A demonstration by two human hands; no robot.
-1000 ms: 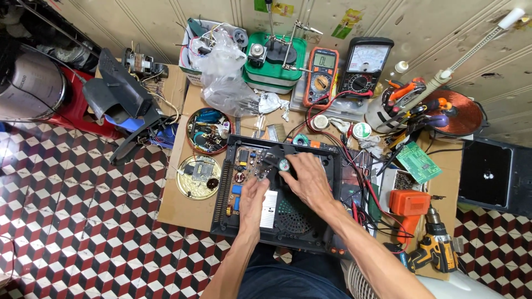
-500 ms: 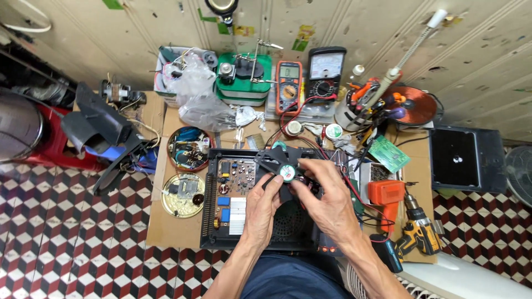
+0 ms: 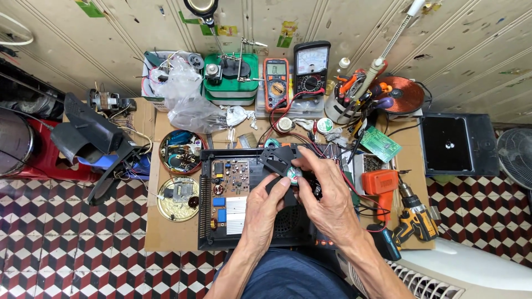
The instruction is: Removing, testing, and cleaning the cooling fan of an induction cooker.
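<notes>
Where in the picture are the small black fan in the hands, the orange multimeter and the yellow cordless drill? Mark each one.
small black fan [image 3: 284, 161], head view, on its black frame above the hub.
orange multimeter [image 3: 276, 83], head view, on its dial.
yellow cordless drill [image 3: 417, 220], head view, on its yellow body.

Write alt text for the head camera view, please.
Both hands, left hand and right hand, hold a black fan over an opened black appliance on a cluttered workbench, with meters and tools behind.

Scuffed cream panelled wall [image 3: 471, 50]; checkered red, white, black floor [image 3: 72, 243], probably tiled.
</notes>
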